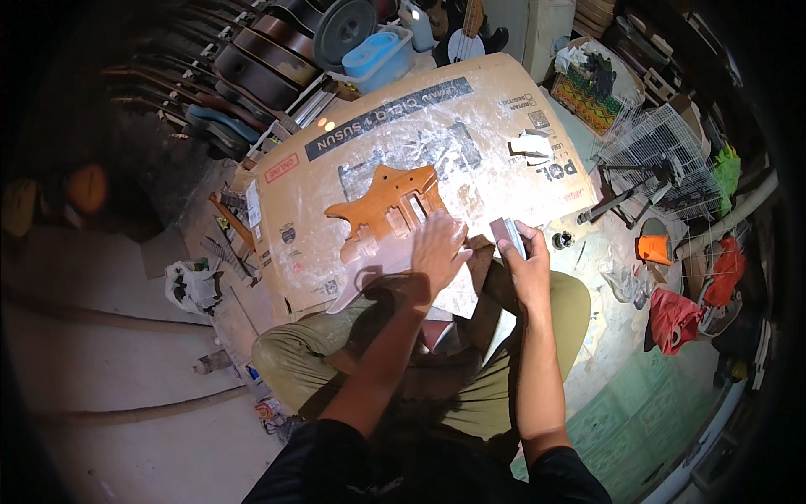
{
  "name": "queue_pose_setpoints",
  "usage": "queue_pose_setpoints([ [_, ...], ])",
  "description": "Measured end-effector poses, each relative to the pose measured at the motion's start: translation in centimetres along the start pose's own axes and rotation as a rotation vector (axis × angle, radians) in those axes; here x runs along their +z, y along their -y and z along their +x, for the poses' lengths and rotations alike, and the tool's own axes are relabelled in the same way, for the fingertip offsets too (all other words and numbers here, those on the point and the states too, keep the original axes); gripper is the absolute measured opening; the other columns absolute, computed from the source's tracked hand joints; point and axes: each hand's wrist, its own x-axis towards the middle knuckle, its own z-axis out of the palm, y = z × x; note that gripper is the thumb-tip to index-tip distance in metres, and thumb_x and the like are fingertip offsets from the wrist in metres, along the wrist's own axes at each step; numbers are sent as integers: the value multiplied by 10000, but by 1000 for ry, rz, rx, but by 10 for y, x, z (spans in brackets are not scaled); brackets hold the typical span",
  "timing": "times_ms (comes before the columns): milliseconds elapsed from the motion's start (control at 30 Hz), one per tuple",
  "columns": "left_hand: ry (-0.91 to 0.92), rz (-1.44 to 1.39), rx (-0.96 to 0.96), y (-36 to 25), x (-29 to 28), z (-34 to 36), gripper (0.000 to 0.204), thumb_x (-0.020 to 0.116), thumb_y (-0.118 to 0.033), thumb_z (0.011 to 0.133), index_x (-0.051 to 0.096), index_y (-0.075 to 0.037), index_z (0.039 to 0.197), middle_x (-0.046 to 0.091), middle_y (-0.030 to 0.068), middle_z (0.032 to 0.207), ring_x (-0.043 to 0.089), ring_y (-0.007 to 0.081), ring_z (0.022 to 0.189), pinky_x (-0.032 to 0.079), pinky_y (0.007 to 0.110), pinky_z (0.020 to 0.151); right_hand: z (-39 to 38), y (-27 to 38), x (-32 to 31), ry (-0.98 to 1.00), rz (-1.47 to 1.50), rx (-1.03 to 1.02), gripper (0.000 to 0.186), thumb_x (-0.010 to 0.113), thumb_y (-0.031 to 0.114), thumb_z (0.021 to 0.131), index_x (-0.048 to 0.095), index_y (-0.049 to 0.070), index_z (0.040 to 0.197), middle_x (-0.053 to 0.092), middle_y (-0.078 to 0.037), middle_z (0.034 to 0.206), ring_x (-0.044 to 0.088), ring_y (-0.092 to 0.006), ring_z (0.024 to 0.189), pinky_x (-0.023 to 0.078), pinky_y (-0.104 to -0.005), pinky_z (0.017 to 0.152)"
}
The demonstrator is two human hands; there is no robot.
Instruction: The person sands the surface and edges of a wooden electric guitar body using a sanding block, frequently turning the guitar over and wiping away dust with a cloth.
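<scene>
A wooden electric guitar body (382, 202), orange-brown with cut-out cavities, lies on a dusty flattened cardboard sheet (311, 202) in front of me. Its lower part near my lap looks paler and is partly shaded. My left hand (438, 250) rests on the right side of the body, fingers stretched out, and hides part of it. To the right, apart from the guitar body, my right hand (531, 260) grips a small sanding block (509, 236) with a brown face and a pale grey side.
A folded white piece of paper (531, 147) lies on the cardboard's far right. Several guitars (260, 59) stand racked at the far left, beside a blue plastic tub (374, 55). At right are a wire cage (659, 155), an orange cup (653, 249) and a red bag (674, 319).
</scene>
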Motion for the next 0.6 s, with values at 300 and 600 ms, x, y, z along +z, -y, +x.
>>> queue_pose_setpoints([
  [300,-138,55,-568,143,-28,-132,852,586,-490,972,321,61,1565,322,267,1629,237,402,1546,136,541,1265,-4,7,3,-7,12,3,444,737,48,907,558,-57,1299,654,-151,1214,613,-196,1119,471,-321,1001],
  [600,-279,182,-284,33,23,-49,849,656,-500,904,450,103,1466,429,302,1546,362,441,1468,220,538,1231,-12,3,31,-8,61,83,453,736,76,920,550,-48,1314,654,-157,1191,632,-166,1039,519,-287,879],
])
